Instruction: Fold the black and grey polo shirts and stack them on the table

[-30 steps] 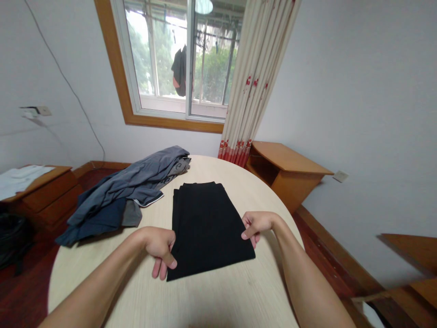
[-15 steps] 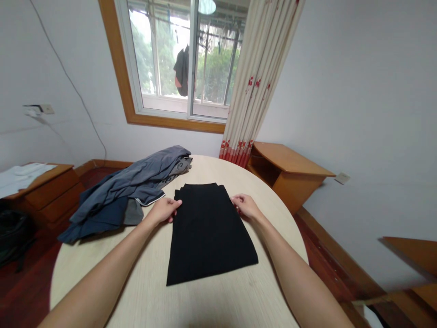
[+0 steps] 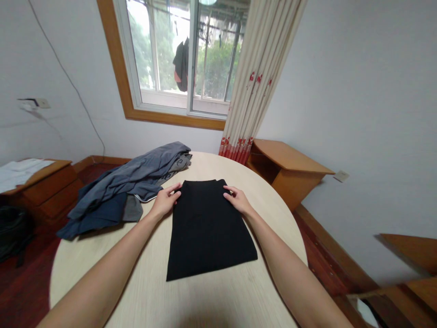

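A folded black garment (image 3: pixel 210 232) lies flat on the round pale wooden table (image 3: pixel 146 291), its narrower end away from me. At its upper left edge is my left hand (image 3: pixel 166 200), with thumb and index finger apart and the fingertips on the cloth's border. My right hand (image 3: pixel 238 199) rests at the upper right edge, fingers stretched out and the thumb apart on the fabric. Neither hand grips the cloth. The garment's exact kind cannot be made out while folded.
A heap of grey and navy clothes (image 3: pixel 126 182) covers the table's far left and hangs over its edge. Beyond the table stand a wooden desk (image 3: pixel 290 159) on the right and a wooden cabinet (image 3: pixel 51 191) on the left. A curtain (image 3: pixel 252 91) hangs beside the window.
Both hands have shifted slightly toward the garment's far end, and their fingers have opened from a pinch at its sides. The stepped layers at the far end look more even.
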The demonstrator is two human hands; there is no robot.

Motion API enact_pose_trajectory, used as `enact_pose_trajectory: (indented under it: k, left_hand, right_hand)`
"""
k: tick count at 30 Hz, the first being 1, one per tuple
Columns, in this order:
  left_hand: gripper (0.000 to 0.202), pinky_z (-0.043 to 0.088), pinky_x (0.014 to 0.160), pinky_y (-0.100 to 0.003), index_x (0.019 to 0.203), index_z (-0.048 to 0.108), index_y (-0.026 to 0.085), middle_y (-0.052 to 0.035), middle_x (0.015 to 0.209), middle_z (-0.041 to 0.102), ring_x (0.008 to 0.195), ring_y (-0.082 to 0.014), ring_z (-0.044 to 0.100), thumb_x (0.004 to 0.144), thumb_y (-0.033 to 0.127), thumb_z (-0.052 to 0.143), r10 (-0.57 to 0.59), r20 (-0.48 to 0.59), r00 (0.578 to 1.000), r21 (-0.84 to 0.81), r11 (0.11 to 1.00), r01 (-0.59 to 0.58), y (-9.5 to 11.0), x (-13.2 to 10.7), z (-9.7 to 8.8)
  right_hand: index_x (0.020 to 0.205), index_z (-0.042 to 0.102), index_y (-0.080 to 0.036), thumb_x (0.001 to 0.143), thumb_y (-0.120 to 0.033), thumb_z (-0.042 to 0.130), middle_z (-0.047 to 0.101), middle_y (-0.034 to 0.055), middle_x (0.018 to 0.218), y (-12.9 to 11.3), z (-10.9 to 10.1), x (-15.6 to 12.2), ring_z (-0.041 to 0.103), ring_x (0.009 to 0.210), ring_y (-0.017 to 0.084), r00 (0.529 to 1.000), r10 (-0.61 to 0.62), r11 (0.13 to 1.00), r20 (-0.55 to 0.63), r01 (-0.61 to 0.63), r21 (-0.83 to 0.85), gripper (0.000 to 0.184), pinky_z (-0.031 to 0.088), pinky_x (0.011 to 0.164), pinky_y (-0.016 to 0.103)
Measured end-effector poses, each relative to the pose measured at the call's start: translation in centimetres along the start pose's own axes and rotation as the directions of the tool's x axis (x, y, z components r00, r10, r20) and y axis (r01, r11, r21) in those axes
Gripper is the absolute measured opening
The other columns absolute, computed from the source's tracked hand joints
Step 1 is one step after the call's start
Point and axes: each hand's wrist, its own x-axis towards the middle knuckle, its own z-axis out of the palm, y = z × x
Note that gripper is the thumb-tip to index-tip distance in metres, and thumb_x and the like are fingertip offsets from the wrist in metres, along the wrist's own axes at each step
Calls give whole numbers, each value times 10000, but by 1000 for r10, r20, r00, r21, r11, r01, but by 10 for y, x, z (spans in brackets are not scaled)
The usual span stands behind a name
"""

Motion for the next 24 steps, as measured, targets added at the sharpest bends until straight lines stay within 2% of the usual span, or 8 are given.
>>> enact_pose_trajectory:
  k: [3, 5, 9, 13, 20, 24]
  left_hand:
    - [629, 543, 893, -385, 1327, 630, 145, -147, 1329, 642, 1072, -280, 669, 765, 414, 717, 84, -9, 996, 87, 993, -83, 2, -1, 1]
    - [509, 503, 975, -401, 1246, 691, 151, -129, 1277, 678, 1138, -292, 644, 789, 376, 684, 130, 27, 991, 181, 974, -133, 3, -2, 2]
    - [436, 461, 1029, -427, 1193, 724, 149, -118, 1205, 716, 1124, -305, 652, 832, 370, 615, 99, 108, 989, 308, 943, -128, 6, -3, 1]
    - [482, 402, 1093, -393, 1230, 699, 126, -138, 1309, 657, 1232, -299, 594, 826, 377, 622, 96, 114, 989, 362, 923, -131, 4, -2, 2]
    - [519, 371, 1123, -391, 1280, 663, 123, -150, 1381, 601, 1294, -297, 548, 827, 374, 633, 82, 105, 991, 365, 924, -115, -4, 3, 6]
    - [545, 458, 1035, -373, 1327, 621, 81, -172, 1354, 619, 1210, -282, 610, 848, 340, 592, 102, 13, 995, 243, 965, -102, -1, 1, 5]
  right_hand:
    - [1312, 626, -152, 808, -509, 600, 616, 42, 816, 0, 1, 0, 474, 669, 166, 1000, -23, 1000, 11, 23, -5, 618, 419, 653, 293]
    - [1314, 628, -146, 809, -518, 600, 587, 25, 755, 1, 2, 0, 470, 656, 167, 1000, -8, 1000, 27, 8, 1, 627, 417, 648, 292]
    - [1308, 634, -149, 814, -518, 601, 570, 15, 740, 3, 3, 1, 474, 651, 162, 999, 5, 1000, 35, -5, 5, 618, 421, 654, 290]
    - [1317, 629, -143, 825, -520, 593, 581, 22, 750, 2, 2, 0, 481, 657, 166, 999, 3, 1000, 37, -2, -21, 621, 429, 665, 297]
    - [1321, 623, -144, 823, -518, 583, 628, 43, 813, -1, 3, 0, 491, 674, 169, 999, 6, 1000, 37, -5, -23, 624, 432, 667, 298]
    - [1335, 606, -138, 830, -532, 565, 621, 40, 773, -3, 0, -3, 493, 660, 175, 999, 45, 999, 4, -45, -9, 642, 432, 655, 301]
